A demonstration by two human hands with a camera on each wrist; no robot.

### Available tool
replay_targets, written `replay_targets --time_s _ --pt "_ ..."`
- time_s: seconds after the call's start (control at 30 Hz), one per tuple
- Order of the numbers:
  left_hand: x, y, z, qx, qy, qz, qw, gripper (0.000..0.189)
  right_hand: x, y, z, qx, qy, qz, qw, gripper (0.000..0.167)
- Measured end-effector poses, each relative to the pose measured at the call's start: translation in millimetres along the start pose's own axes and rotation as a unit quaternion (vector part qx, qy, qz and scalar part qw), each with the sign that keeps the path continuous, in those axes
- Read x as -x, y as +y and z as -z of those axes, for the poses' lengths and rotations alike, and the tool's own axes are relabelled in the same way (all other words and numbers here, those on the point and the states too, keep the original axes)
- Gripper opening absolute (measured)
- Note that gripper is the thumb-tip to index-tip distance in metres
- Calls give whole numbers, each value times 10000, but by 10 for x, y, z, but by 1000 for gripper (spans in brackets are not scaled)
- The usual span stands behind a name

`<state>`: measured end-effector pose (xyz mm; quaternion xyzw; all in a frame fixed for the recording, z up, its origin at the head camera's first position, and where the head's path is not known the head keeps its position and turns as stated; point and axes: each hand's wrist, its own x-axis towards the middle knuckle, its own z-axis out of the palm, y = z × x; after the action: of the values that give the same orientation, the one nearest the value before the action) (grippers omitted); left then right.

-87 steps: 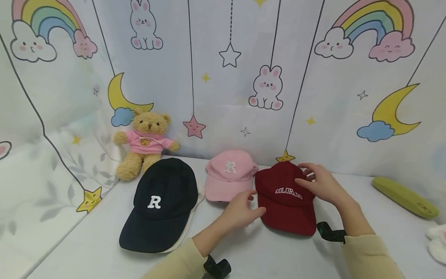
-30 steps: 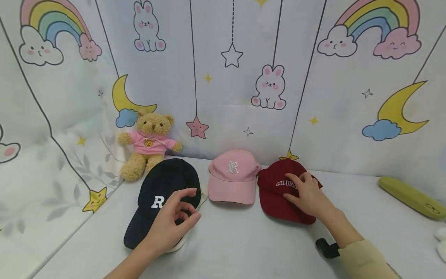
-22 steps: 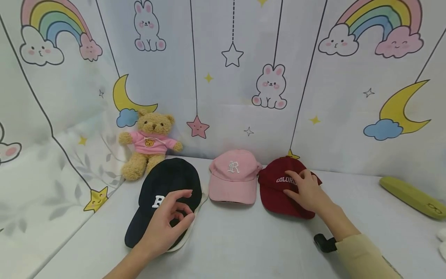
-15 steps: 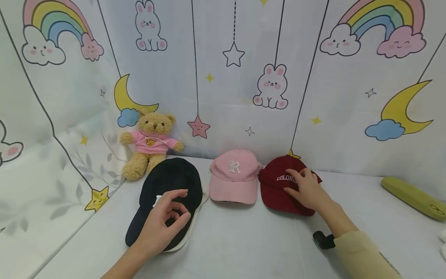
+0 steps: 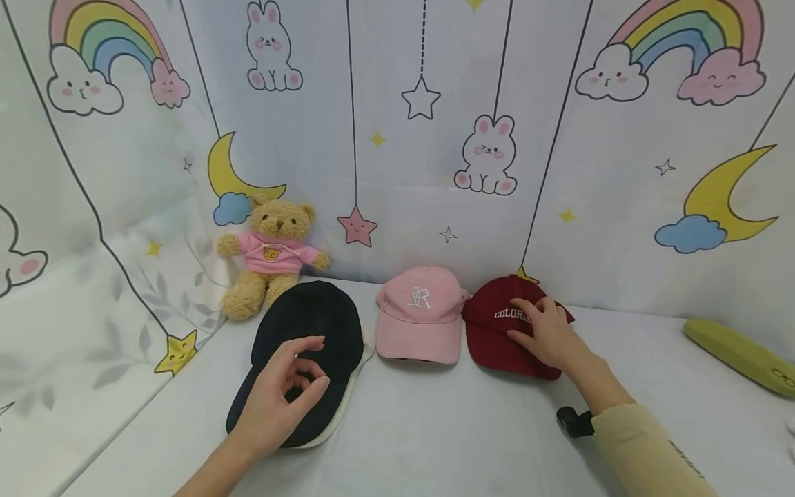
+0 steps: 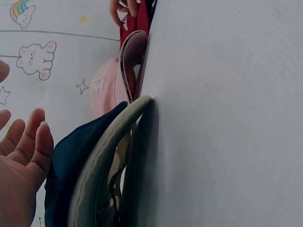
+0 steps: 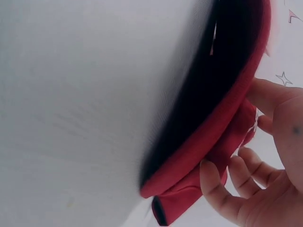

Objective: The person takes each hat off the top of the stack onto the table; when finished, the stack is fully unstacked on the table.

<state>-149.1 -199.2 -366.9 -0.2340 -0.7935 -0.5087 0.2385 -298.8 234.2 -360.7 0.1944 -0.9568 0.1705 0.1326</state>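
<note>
Three baseball caps stand in a row in the head view. My right hand (image 5: 551,337) holds the dark red cap (image 5: 487,348) by its crown, covering part of its white lettering. In the right wrist view its thumb and fingers bend against the red fabric (image 7: 222,127) above the brim. My left hand (image 5: 279,393) hovers over the navy cap (image 5: 317,310) with loosely bent fingers, nothing between them, hiding the cap's front. A cream brim (image 6: 102,156) shows under the navy one in the left wrist view. The pink cap (image 5: 417,335) sits between.
A teddy bear (image 5: 273,255) in a pink top sits at the back left behind the navy cap. On the right lies a green glasses case (image 5: 739,357). A printed cloth backdrop (image 5: 404,166) rises behind the white table surface (image 5: 435,435).
My left hand has gone from beside the red cap leftward to over the navy cap, then slightly further left. The red cap has slid back a little under my right hand.
</note>
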Motion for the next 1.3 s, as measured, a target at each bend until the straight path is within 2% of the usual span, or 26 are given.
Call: replay_targets --time_s 0.2,0.33,0.5,0.77,0.93,1.1,1.3 --pt "4 -32 33 -33 59 -59 10000 48 -11 -59 36 93 116 8 9999 58" --pt "12 -67 72 -58 120 -69 9999 49 -77 -188 69 -26 195 79 9998 59" --pt "15 -106 126 -108 194 -3 9998 49 -196 -431 83 -227 100 43 9997 59" --pt "21 -159 205 -309 379 153 9987 48 -408 -817 -47 -662 111 165 9976 62" --pt "24 -208 263 -366 472 141 9981 48 -512 -1081 -98 -1076 46 231 9939 62" --pt "19 -241 306 -402 521 124 9978 49 -595 -1323 -143 -1653 -120 190 9860 61" --pt "8 -280 342 -500 630 144 9967 49 -671 -1619 -232 -1802 -136 353 9829 61"
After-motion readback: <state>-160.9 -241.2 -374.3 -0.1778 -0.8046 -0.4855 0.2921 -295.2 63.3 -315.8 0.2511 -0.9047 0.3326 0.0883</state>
